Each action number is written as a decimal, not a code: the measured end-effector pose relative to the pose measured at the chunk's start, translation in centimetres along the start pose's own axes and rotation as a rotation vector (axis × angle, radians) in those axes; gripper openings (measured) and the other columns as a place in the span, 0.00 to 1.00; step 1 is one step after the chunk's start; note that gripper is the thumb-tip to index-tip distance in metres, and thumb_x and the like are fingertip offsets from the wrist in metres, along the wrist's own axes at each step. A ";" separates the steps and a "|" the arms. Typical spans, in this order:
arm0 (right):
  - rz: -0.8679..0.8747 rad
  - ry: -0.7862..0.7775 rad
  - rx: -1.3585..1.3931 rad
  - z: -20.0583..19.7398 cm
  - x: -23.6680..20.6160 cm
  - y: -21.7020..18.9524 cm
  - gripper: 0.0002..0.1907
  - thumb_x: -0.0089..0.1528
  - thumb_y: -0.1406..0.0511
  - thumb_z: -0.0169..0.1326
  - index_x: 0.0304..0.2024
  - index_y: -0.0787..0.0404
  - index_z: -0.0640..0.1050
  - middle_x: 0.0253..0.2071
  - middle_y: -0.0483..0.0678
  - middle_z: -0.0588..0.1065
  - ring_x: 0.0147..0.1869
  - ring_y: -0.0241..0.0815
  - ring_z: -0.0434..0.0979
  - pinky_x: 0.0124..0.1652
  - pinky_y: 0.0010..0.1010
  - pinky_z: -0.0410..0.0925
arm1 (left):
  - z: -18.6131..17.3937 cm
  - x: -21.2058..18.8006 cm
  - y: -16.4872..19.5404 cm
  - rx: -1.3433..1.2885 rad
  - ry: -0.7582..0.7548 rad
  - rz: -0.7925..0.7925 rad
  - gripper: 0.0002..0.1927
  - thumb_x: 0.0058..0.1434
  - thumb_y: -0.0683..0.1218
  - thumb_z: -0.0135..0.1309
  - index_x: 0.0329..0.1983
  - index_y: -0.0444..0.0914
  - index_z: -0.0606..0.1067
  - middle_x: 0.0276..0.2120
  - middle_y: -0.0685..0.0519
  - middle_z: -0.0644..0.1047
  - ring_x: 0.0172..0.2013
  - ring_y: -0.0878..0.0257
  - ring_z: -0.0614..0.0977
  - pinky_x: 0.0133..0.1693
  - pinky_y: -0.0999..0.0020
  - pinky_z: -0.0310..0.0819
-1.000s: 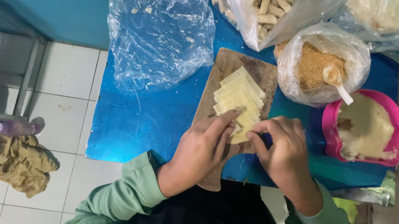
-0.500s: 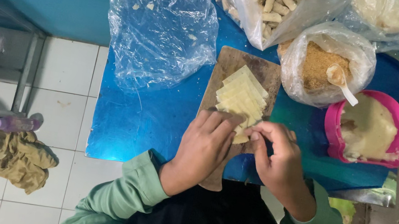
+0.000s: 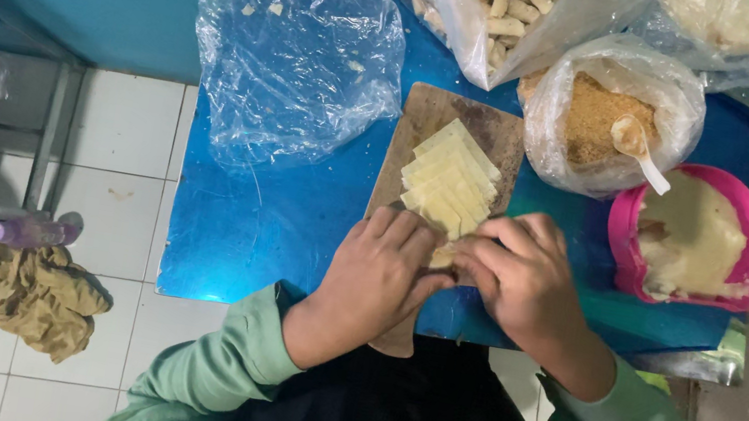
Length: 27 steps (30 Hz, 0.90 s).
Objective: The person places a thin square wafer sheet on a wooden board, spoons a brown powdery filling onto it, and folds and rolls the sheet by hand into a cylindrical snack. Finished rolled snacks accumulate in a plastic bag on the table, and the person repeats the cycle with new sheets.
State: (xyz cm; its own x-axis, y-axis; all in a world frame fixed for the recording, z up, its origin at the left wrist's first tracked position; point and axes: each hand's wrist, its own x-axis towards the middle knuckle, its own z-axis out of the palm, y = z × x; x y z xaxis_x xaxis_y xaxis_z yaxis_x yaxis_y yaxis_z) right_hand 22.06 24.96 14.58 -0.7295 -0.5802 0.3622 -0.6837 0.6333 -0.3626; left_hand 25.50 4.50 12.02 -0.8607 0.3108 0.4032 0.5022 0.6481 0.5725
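Note:
A wooden cutting board [image 3: 432, 121] lies on a small blue table [image 3: 261, 222]. On the board sits an overlapping stack of pale yellow wrapper sheets [image 3: 451, 178]. My left hand [image 3: 374, 276] and my right hand [image 3: 520, 281] meet at the near end of the board, fingers curled together over one small yellowish piece [image 3: 442, 255] pinched between them. Most of that piece is hidden under my fingers. My green sleeves reach in from the bottom of the view.
A crumpled clear plastic bag [image 3: 297, 35] lies left of the board. A bag of breadcrumbs with a spoon [image 3: 603, 117], a pink bowl of pale batter [image 3: 689, 238] and a bag of rolled sticks [image 3: 515, 6] stand behind and right. On the tiled floor lie a rag [image 3: 41, 297] and a purple bottle [image 3: 31, 231].
Both hands have closed in toward each other over the near end of the board, and the fingers now cover the small piece more than before.

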 end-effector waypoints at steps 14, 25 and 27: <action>0.082 -0.140 0.034 -0.1 1.5 1.3 0.07 0.58 0.64 0.61 0.35 0.58 0.77 0.37 0.47 0.73 0.44 0.53 0.70 0.47 0.43 0.64 | 1.0 1.8 0.1 0.002 -0.009 -0.098 0.08 0.62 0.43 0.56 0.39 0.35 0.71 0.37 0.45 0.74 0.41 0.47 0.76 0.42 0.54 0.71; -0.061 -0.169 0.055 -0.3 2.0 1.7 0.11 0.57 0.65 0.59 0.41 0.60 0.77 0.38 0.48 0.73 0.46 0.51 0.71 0.44 0.42 0.62 | 0.5 2.4 -1.6 0.172 -0.082 0.046 0.12 0.58 0.41 0.54 0.45 0.35 0.75 0.39 0.47 0.74 0.42 0.51 0.76 0.41 0.59 0.71; -0.025 -0.183 0.029 0.1 2.2 1.9 0.07 0.59 0.65 0.59 0.38 0.59 0.78 0.36 0.47 0.74 0.46 0.50 0.72 0.44 0.41 0.62 | 0.5 2.5 -1.8 0.232 -0.113 0.063 0.14 0.56 0.41 0.54 0.46 0.35 0.75 0.38 0.48 0.74 0.42 0.52 0.76 0.42 0.60 0.72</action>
State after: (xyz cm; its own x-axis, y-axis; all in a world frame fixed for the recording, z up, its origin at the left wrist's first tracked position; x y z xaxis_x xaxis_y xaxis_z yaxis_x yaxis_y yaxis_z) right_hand 19.13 24.79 14.61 -0.7019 -0.6806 0.2100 -0.6998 0.6043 -0.3809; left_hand 22.46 4.50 11.61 -0.8386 0.4229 0.3435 0.5340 0.7630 0.3643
